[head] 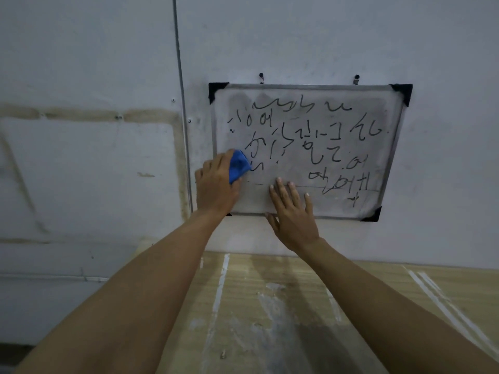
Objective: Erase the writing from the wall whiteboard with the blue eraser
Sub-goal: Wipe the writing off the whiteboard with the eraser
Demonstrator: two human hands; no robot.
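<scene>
A small whiteboard point(378, 109) with a metal frame and black corner caps hangs on the wall from two hooks. Black handwriting point(305, 141) covers most of its face. My left hand point(216, 184) presses the blue eraser point(239, 166) against the board's lower left area, beside the left frame. My right hand point(293, 214) lies flat with fingers spread on the board's bottom edge, near the middle. The strip of board around the two hands shows no writing apart from a thin horizontal line.
The grey wall point(297, 36) carries a vertical conduit pipe point(180, 76) just left of the board and a tan outline stain point(108, 114) further left. Below the board lies a scuffed wooden surface point(270, 306) with white streaks.
</scene>
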